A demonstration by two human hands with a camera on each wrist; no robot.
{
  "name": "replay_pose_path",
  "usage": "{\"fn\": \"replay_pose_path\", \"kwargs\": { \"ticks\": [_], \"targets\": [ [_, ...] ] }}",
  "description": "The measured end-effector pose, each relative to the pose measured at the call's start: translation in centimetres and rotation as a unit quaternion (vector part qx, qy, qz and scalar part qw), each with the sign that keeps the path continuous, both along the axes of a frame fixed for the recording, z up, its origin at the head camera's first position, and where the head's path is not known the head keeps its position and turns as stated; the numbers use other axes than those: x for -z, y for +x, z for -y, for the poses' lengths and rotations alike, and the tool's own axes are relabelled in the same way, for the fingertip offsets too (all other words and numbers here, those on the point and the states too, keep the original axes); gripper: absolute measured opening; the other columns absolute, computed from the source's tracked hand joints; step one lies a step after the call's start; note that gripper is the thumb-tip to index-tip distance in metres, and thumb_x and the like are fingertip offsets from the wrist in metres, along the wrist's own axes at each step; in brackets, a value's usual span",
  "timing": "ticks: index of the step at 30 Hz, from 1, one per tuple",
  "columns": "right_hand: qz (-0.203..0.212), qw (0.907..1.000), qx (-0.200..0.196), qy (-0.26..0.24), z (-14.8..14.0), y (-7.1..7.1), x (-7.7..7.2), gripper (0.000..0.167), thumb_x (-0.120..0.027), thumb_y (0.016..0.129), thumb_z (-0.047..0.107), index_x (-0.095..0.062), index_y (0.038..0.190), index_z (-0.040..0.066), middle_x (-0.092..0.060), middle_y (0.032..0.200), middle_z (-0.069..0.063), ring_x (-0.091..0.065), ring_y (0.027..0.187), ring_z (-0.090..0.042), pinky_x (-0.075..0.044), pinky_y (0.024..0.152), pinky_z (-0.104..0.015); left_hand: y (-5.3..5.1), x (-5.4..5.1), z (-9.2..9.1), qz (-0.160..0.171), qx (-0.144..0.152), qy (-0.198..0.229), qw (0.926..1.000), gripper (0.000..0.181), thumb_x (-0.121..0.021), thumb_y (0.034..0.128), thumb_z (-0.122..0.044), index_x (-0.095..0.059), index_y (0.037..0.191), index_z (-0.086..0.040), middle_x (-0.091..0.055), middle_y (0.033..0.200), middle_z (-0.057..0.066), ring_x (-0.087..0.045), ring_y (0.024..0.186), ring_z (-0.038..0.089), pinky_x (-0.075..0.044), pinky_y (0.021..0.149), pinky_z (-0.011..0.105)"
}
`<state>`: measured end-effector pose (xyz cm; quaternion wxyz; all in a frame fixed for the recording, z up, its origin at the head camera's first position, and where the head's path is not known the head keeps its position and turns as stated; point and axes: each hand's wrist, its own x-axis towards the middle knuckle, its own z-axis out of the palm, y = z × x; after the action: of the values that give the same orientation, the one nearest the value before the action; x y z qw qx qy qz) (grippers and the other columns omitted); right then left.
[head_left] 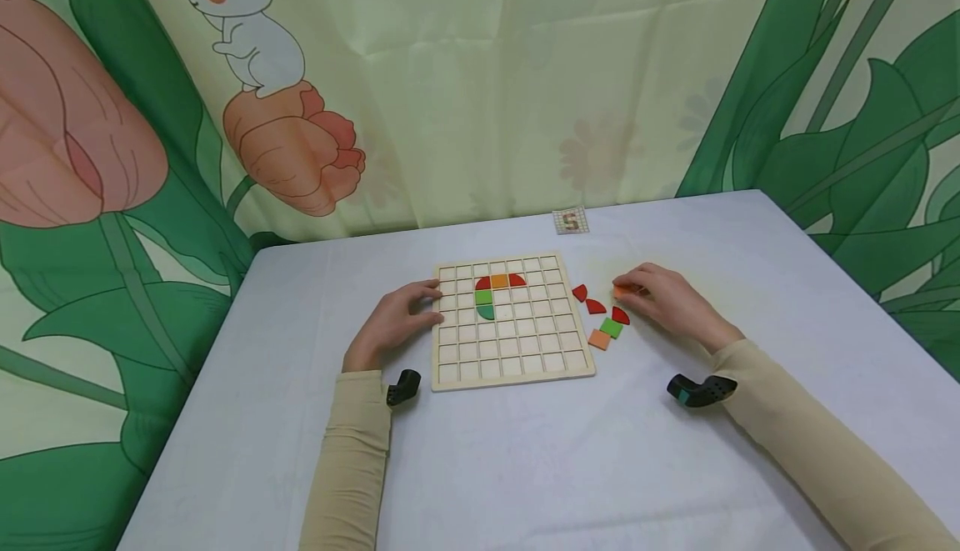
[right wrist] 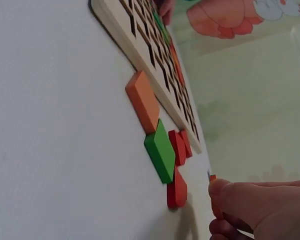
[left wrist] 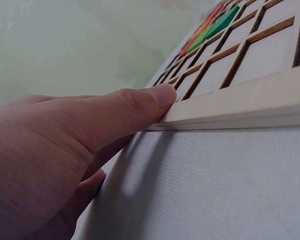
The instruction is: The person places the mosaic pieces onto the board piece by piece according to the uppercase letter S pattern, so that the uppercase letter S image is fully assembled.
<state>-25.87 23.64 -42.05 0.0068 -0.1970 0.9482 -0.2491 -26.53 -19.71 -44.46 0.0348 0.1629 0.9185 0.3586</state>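
A wooden grid board (head_left: 525,351) lies on the table. In its upper part sit two red quarter-round tiles, an orange square tile (head_left: 499,281), a light green square tile (head_left: 483,296) and a dark green quarter-round tile (head_left: 486,313). My left hand (head_left: 393,320) touches the board's left edge; its straight thumb (left wrist: 135,102) rests on the rim. Off the board's right side, my right hand (head_left: 663,297) pinches an orange tile (right wrist: 216,204), partly hidden by the fingers. Beside that hand lie three red quarter-round tiles (head_left: 620,316), a green square tile (right wrist: 161,151) and another orange square tile (right wrist: 143,101).
A small card (head_left: 571,220) with a gridded figure lies near the table's far edge. White cloth covers the table (head_left: 480,468). A printed curtain (head_left: 480,84) hangs behind it. Each wrist carries a black camera device (head_left: 701,391).
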Motion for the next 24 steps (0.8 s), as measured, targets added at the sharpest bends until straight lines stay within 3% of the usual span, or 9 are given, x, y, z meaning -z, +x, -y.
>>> {"fn": "replay_pose_path", "kwargs": {
  "ticks": [5,10,20,24],
  "targets": [
    [0.001,0.9997,-0.015,-0.018,2.3,0.1,-0.8,0.033,-0.069,0.093,0.017,-0.067,0.121,0.0,-0.064,0.109,-0.013,-0.057,0.094,-0.025,-0.052,0.081,-0.04,0.0,-0.1,0.1,-0.004,0.002,-0.001,1.0,0.041,-0.076,0.0863,-0.021,-0.066,0.122,-0.004,-0.05,0.146,0.006,-0.038,0.14,0.026,-0.028,0.116,0.043],
    [-0.004,0.9976,-0.061,-0.034,5.3,0.3,-1.5,0.03,-0.069,0.092,0.015,-0.069,0.118,-0.001,-0.065,0.104,-0.01,-0.058,0.087,-0.02,-0.051,0.073,-0.033,0.0,0.0,0.1,-0.001,0.0,-0.004,1.0,0.041,-0.076,0.0864,-0.021,-0.066,0.123,-0.005,-0.05,0.146,0.006,-0.037,0.14,0.025,-0.028,0.116,0.043],
    [-0.016,0.9885,-0.15,0.006,11.2,-0.4,-1.6,0.027,-0.071,0.091,0.018,-0.072,0.114,0.004,-0.066,0.108,-0.006,-0.06,0.099,-0.022,-0.052,0.086,-0.037,0.0,0.0,0.1,-0.005,0.003,-0.001,1.0,0.04,-0.076,0.0863,-0.02,-0.066,0.121,-0.005,-0.05,0.145,0.006,-0.038,0.14,0.026,-0.028,0.116,0.043],
    [-0.02,0.9856,-0.168,0.012,12.8,-0.8,-1.3,0.025,-0.071,0.091,0.018,-0.072,0.113,0.005,-0.065,0.102,-0.004,-0.058,0.092,-0.019,-0.05,0.081,-0.033,0.0,-0.1,0.1,-0.003,0.002,0.002,1.0,0.04,-0.076,0.0863,-0.02,-0.066,0.121,-0.005,-0.05,0.145,0.006,-0.038,0.14,0.026,-0.028,0.116,0.043]
  ]
}}
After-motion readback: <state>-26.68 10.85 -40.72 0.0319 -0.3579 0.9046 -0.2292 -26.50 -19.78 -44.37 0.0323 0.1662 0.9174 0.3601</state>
